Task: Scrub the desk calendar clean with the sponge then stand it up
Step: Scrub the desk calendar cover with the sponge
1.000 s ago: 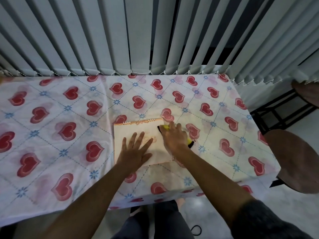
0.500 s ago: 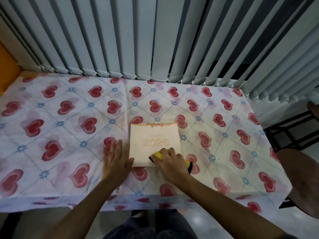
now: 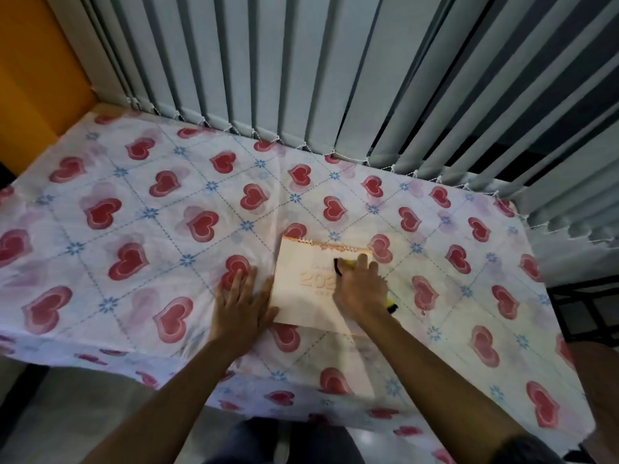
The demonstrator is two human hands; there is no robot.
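While the desk calendar (image 3: 306, 289) lies flat on the tabletop (image 3: 134, 229), near the front edge and a little right of the middle, the person bends over it with both arms stretched forward. Its spiral binding faces the far side, toward the vertical blinds (image 3: 335, 78), and pale raised digits of a year show on the peach cover, partly hidden by the wrist. The right hand (image 3: 360, 289) presses down on the calendar's right half, its fingers (image 3: 362, 262) curled over a yellow sponge (image 3: 348, 263) with a dark scouring side; one end of the sponge peeks out ahead of the fingertips near the binding, and another bit shows below the heel of the hand at the calendar's right edge. The left hand (image 3: 243, 304) rests palm down on the tablecloth (image 3: 201, 195) just beside the calendar's left edge, its fingers spread and holding nothing, the thumb side touching or nearly touching the card. The cloth is white with red hearts and small blue flowers, and it hangs over the front of the table. An orange wall (image 3: 37, 68) stands at the far left. At the right edge a dark metal frame (image 3: 582, 306) shows beyond the table, and part of a brown round seat (image 3: 603, 380) sits near the lower right corner.
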